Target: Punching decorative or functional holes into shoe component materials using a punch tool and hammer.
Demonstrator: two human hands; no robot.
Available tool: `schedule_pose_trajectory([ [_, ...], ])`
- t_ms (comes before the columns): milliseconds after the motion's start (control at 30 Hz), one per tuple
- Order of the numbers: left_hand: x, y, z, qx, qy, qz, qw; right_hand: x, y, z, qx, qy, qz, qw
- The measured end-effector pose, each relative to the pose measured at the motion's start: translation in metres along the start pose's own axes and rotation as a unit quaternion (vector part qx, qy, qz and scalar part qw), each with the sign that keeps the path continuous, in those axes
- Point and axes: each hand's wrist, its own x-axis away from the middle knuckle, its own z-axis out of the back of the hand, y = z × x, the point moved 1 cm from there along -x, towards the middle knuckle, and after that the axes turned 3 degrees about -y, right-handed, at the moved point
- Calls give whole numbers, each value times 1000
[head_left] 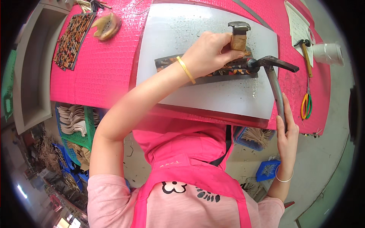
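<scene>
My left hand (pixel 211 51) is closed around a hand punch (pixel 238 40) with a tan wrapped shaft and a worn dark metal top. The punch stands upright over a dark strip with a multicoloured print (pixel 224 78); my fingers hide part of both. In my right hand (pixel 288 136) is the grey handle of a hammer (pixel 274 85). Its dark head hovers just right of the punch, apart from its top. Under the strip lies a pale cutting board (pixel 182 95) dotted with small dark bits.
A printed sheet (pixel 74 41) and a carved yellowish block (pixel 106 26) lie on the pink table cover (pixel 99 76) at left. At right are another hammer (pixel 307 57), scissors (pixel 306 106), a white roll (pixel 327 54) and a paper (pixel 298 28). Filled crates (pixel 87 129) stand below the table.
</scene>
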Motion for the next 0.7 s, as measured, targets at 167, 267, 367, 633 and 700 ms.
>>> schedule_pose_trajectory([
  [167,-4,-10,-5,-91,-43,-36,994,-4,-8,-2,-62,-20,-51,997],
  [267,-5,-13,-6,-75,-33,-39,996,0,-1,-1,-75,-20,-61,995],
  [367,-4,-15,-5,-84,-46,-30,995,5,13,-3,-69,-10,-38,997],
  [633,-2,-13,-9,-118,-58,-85,988,-2,-3,18,-228,69,-22,971],
  [700,0,-12,-11,-117,-54,-115,985,3,-12,50,-309,215,86,922],
])
